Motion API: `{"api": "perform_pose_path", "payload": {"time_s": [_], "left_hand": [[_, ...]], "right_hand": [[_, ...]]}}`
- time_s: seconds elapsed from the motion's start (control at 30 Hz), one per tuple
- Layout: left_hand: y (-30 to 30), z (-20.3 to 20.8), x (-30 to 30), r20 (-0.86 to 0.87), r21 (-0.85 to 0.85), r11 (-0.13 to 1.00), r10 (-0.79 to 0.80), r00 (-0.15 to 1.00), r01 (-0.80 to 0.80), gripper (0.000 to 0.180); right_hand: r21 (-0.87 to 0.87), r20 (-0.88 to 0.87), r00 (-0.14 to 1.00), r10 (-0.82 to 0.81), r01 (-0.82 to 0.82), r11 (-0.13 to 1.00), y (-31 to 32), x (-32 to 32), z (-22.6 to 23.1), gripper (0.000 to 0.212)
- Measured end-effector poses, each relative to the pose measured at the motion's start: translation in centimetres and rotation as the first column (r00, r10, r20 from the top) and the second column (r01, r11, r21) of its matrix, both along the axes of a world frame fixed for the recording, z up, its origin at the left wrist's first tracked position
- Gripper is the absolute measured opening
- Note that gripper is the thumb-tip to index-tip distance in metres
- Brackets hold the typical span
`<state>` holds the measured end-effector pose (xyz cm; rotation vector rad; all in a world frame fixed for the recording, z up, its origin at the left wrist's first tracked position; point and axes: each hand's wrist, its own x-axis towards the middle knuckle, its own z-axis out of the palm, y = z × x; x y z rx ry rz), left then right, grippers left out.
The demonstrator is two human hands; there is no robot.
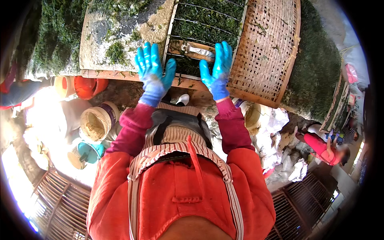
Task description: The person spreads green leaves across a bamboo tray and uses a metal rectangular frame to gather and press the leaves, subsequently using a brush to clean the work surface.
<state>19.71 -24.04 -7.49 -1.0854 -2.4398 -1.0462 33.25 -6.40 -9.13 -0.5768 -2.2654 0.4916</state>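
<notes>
My left hand (153,71), in a blue rubber-coated glove, lies by the left rail of a long slatted frame (171,30) with its fingers stretched and thumb apart. At the frame's right rail, my right hand (219,69) wears a matching glove, its fingers up and its thumb spread inward. I cannot tell whether either palm presses on the rails. Dark green shredded leaf or seaweed (206,26) fills the frame under thin crossbars. Between my hands, across the frame's near end, sits a wooden block with a pale, shiny handle (200,51).
To the right lies a woven bamboo tray (267,46); a pale board (94,46) with green scraps is left. Below stand a white bucket (93,123), a red bucket (89,86) and a teal basin (90,152). A person in red (320,147) is at far right.
</notes>
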Motion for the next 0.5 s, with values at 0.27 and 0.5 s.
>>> {"api": "perform_pose_path", "payload": {"time_s": [0.27, 0.5], "left_hand": [[0.4, -1.5, 4.1, 0.096, 0.008, 0.769, -0.637, 0.765, 0.639, 0.042], [-6.2, 0.5, -2.7, 0.042, 0.221, 0.96, -0.185, 0.982, 0.171, 0.038]], "right_hand": [[0.056, 0.213, 0.954, 0.213, -0.229, 0.972, 0.9, 7.6, 1.0, 0.065], [0.204, 0.269, 0.833, 0.484, -0.541, 0.816, -2.7, -0.7, 0.5, 0.046]]}}
